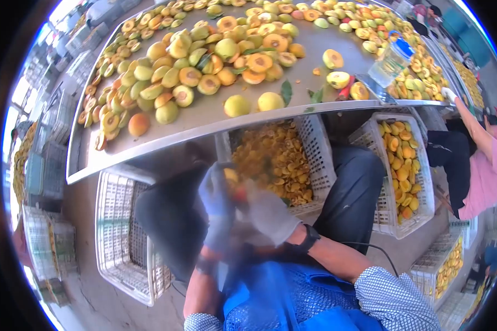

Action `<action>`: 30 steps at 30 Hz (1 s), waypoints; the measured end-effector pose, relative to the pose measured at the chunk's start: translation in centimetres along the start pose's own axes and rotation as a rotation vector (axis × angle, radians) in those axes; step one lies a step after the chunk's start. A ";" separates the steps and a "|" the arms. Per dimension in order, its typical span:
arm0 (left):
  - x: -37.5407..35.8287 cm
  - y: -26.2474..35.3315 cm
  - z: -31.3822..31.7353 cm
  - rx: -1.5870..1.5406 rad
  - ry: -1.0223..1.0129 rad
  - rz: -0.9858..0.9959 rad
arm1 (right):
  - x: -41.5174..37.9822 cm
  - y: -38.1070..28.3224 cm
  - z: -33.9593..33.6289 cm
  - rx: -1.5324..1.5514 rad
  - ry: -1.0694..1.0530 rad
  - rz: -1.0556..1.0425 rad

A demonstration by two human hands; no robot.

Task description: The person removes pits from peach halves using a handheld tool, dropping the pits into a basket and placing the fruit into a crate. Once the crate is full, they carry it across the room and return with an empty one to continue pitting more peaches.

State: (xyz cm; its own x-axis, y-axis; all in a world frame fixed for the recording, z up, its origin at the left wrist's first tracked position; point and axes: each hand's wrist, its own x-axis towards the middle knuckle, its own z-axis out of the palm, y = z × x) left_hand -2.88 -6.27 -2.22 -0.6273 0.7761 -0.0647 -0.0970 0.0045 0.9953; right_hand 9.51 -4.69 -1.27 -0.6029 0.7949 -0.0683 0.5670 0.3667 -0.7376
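**Below the table edge: fruit between two gloved hands**

Below the steel table (149, 144), over the lap, both hands blurred by motion. Left hand (218, 207) in a blue glove, fingers curled upward around a yellow-orange fruit (233, 182), just visible between the two gloves. Right hand (270, 215) in a pale glove, pressed against the same fruit from the other side, fingers bent over it; whether gripping the fruit or something else, cannot tell through the blur. Directly beyond the hands, a white crate (320, 160) full of cut fruit pieces. To the left, a second white crate (119, 243) showing only its lattice. Up on the table, whole and halved fruit in a heap (204, 60). At far right, another person's arm (472, 127) reaching toward the table.
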 end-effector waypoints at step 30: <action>0.3 -1.6 -0.6 -0.064 -0.087 0.056 | -0.1 -1.3 1.2 0.145 0.069 0.134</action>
State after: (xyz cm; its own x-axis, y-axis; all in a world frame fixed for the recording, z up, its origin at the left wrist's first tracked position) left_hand -3.38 -6.36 -3.87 -0.5637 0.8260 -0.0002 -0.1150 -0.0782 0.9903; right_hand 8.15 -5.79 -1.12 -0.4847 0.8650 -0.1301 0.5499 0.1856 -0.8144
